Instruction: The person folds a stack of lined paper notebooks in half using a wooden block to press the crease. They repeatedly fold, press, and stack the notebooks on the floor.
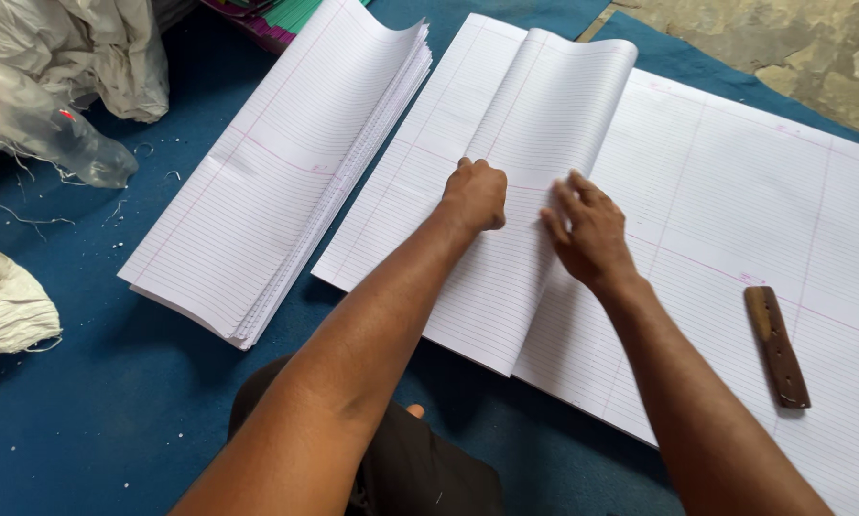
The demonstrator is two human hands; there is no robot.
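In the middle of the frame, the left hand is closed to a fist and presses on a folded ruled sheet, which lies on a blue mat. The right hand is just beside it, fingers loosely bent and flat on the same sheet; it holds nothing. The fold curls up at the top centre. A second stack of ruled sheets lies at the left. A brown wooden stick lies on the large sheet at the right.
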